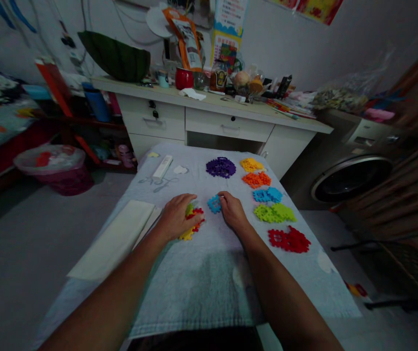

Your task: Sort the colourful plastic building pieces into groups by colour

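My left hand [177, 216] is curled around a joined group of interlocking plastic pieces [187, 235]. Yellow, orange, red and green show past the fingers; part of the group is hidden under the hand. A little to the right, my right hand [234, 210] pinches a blue interlocking piece [214, 204] by its right edge. The two hands are apart, low over the cloth. Loose pieces lie in colour piles: purple pieces [220, 167] beyond the hands, and yellow pieces [252, 165], orange pieces [256, 180], blue pieces [267, 195], green pieces [275, 213] and red pieces [289, 239] along the right side.
The table has a pale cloth [209, 282] over it. On its left lie a white sheet [116, 241] and a slim white box [162, 168]. A cluttered white desk [227, 119] stands behind. To the right is a washing machine [340, 161]; a pink bin [57, 170] sits left.
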Demonstrator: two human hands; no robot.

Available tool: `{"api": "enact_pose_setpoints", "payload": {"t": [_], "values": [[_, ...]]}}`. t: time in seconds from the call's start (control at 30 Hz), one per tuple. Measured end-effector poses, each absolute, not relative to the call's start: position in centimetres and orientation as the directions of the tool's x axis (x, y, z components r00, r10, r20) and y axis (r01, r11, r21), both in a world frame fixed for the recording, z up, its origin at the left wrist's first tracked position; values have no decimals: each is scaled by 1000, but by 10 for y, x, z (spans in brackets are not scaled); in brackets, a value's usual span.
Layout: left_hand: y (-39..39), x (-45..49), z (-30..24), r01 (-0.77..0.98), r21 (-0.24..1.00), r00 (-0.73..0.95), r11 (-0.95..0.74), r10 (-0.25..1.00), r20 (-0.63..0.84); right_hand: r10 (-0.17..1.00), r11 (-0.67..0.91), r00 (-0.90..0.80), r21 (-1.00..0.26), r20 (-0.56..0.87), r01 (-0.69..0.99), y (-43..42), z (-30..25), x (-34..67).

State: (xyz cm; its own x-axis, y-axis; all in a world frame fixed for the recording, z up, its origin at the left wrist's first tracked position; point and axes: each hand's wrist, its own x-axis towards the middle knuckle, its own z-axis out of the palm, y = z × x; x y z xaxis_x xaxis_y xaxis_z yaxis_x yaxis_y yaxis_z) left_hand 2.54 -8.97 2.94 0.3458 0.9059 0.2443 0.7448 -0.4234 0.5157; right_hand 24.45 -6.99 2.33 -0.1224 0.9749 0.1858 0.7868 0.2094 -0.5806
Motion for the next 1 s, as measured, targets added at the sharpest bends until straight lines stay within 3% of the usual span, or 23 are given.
{"api": "enact_pose_setpoints", "payload": {"t": [0.17, 0.3, 0.43, 0.67, 1.0], "values": [[-95, 16, 30, 801, 445, 442, -401, 897, 13, 960, 241, -146, -443, 238, 864, -70, 20, 254], [-99, 7, 27, 810, 420, 481, -408, 873, -80, 966, 242, -186, -368, 180, 898, -73, 21, 257], [-99, 5, 31, 847, 393, 424, -356, 900, -97, 970, 239, -210, -334, 120, 912, -74, 22, 256], [-91, 9, 31, 805, 440, 458, -398, 889, -32, 973, 216, -174, -328, 154, 920, -67, 36, 276], [-86, 21, 24, 773, 536, 353, -340, 932, 83, 997, -71, 71, -27, 13, 997, -35, 86, 364]]}}
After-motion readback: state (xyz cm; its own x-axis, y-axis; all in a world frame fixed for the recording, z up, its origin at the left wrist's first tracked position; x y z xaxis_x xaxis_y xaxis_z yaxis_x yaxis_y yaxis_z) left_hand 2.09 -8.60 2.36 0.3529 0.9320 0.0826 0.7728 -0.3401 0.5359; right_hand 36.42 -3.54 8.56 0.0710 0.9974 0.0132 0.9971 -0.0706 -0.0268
